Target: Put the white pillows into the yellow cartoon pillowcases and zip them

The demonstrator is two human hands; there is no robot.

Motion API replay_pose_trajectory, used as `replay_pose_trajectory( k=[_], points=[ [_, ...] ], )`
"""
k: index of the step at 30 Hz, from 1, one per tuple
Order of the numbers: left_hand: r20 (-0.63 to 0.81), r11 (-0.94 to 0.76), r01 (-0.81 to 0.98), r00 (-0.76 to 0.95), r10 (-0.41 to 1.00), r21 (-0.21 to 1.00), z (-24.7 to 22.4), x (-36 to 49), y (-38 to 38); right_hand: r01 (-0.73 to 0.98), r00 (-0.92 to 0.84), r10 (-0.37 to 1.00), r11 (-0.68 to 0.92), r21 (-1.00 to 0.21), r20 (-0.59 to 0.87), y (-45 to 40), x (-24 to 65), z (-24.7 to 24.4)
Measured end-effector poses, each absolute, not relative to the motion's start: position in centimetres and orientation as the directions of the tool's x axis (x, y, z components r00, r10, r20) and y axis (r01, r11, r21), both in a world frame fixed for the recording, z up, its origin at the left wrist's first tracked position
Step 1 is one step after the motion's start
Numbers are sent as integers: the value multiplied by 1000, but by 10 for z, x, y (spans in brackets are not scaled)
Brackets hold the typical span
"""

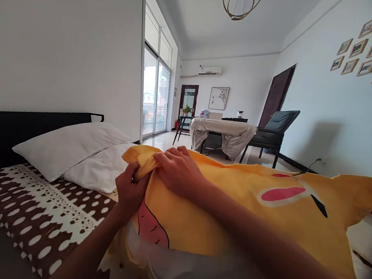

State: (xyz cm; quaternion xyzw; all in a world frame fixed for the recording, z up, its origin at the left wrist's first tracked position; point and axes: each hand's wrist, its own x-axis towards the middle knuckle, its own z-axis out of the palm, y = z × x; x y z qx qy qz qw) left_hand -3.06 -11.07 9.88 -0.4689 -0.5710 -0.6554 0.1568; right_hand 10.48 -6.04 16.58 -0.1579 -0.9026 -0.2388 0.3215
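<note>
Fingers of L hand [129,191] were curled tight, fist-like, w/ its forearm slanting up from the bottom edge of view. R hand [178,171] sat just beside it, a bit higher & further R, back of hand up, fingers bent at the top edge; its forearm ran diag. from the lower R, across the front of the yellow cloth [198,230]. Both grips were closed on fabric: L had a bunched fold btwn thumb & fingers, R was clamped nr the same edge, though its fingertips were partly hidden. Cloth lay mostly to the R of the grips, spread wide w/ a pointed corner at far R, while a short gathered bit stuck up just above L hand. Pink patch [153,227] w/ black lines was right below the grip; pink oval [283,193] & black stroke [319,206] were well off to R. Brown-and-white bedspread [43,231] was L of it, w/ white pillows [76,143] beyond L hand, nr the headboard [16,130]. Past the cloth stood a covered table [225,126] & dark chair [279,121].
</note>
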Motion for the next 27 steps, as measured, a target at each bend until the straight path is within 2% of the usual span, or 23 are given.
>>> replay_pose_trajectory(
  k=[3,7,9,14,16,18,20,23,25,27],
  points=[
    [834,-288,784,-494,248,550,96,-35,-109,376,-787,97,858,350,609,-51,100,160],
    [936,-310,886,-304,176,346,100,-47,-108,388,-763,-33,776,498,646,-53,101,154],
    [946,-320,896,-252,202,307,105,-51,-110,418,-724,-96,727,545,683,-56,102,154],
    [781,-350,812,-192,594,466,113,-61,-114,421,-705,-108,732,536,701,-62,114,152],
    [765,-332,824,-177,619,459,113,-69,-109,360,-737,-125,759,542,664,-68,129,142],
    [792,-304,838,-223,568,454,112,-79,-101,288,-789,-134,781,554,600,-76,152,126],
    [787,-305,804,-292,544,510,112,-88,-90,258,-840,-101,789,557,533,-81,181,105],
    [771,-352,726,-379,512,591,113,-89,-75,381,-831,4,732,565,556,-76,231,74],
    [798,-382,716,-421,431,584,116,-82,-69,574,-727,88,621,534,681,-61,270,58],
    [841,-401,741,-442,312,538,119,-71,-65,772,-576,192,447,451,795,-41,311,49]
  ],
)
